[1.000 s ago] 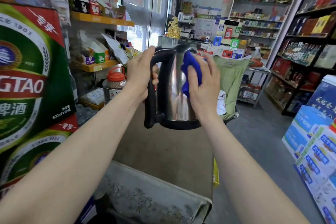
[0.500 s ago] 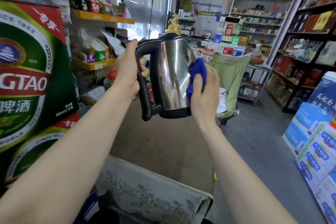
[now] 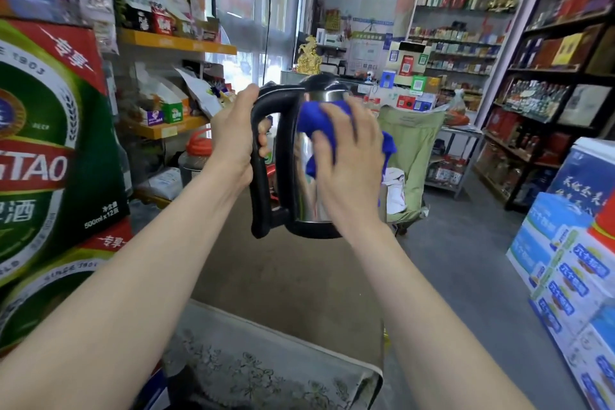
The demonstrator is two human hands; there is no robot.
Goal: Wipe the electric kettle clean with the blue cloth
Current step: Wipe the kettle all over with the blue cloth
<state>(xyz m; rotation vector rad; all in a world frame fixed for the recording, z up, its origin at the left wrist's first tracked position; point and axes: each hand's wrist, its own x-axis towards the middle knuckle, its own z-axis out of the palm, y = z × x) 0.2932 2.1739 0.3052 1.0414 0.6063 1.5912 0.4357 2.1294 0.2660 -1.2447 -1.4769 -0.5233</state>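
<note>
A stainless-steel electric kettle with a black handle, lid and base is held upright in the air at chest height. My left hand is wrapped around the black handle on the kettle's left side. My right hand presses a bunched blue cloth flat against the kettle's near steel side, just below the lid. Part of the cloth sticks out to the right of my hand. My right hand hides the kettle's right half.
A brown tabletop lies below the kettle, with a patterned cloth at its near edge. Stacked green beer cartons stand close on the left. Blue boxes are piled on the right. A green folding chair stands behind the kettle.
The kettle has turned so its handle faces me more squarely. My right hand with the cloth has shifted from the kettle's right side onto its near upper side.
</note>
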